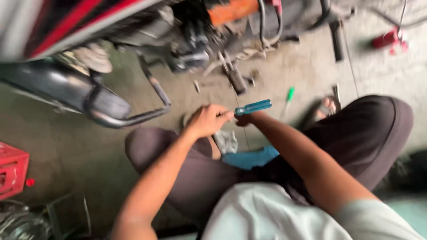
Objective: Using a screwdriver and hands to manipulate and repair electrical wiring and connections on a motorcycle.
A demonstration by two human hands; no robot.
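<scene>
The translucent blue plastic screwdriver handle (253,106) sits low before the motorcycle's engine (195,49), pinched between both hands: left hand (207,121) curled around its near end, right hand (244,119) pressed beneath. Work looks mid-way; a green-handled screwdriver (289,95) lies unused on concrete. A red plastic crate (12,171) stands left.

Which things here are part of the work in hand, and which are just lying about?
In hand:
left hand
right hand
blue-handled tool, held between both hands

Lying about:
green-handled screwdriver on the floor
red crate at the left
red object at top right
motorcycle and exhaust pipe, untouched
</scene>
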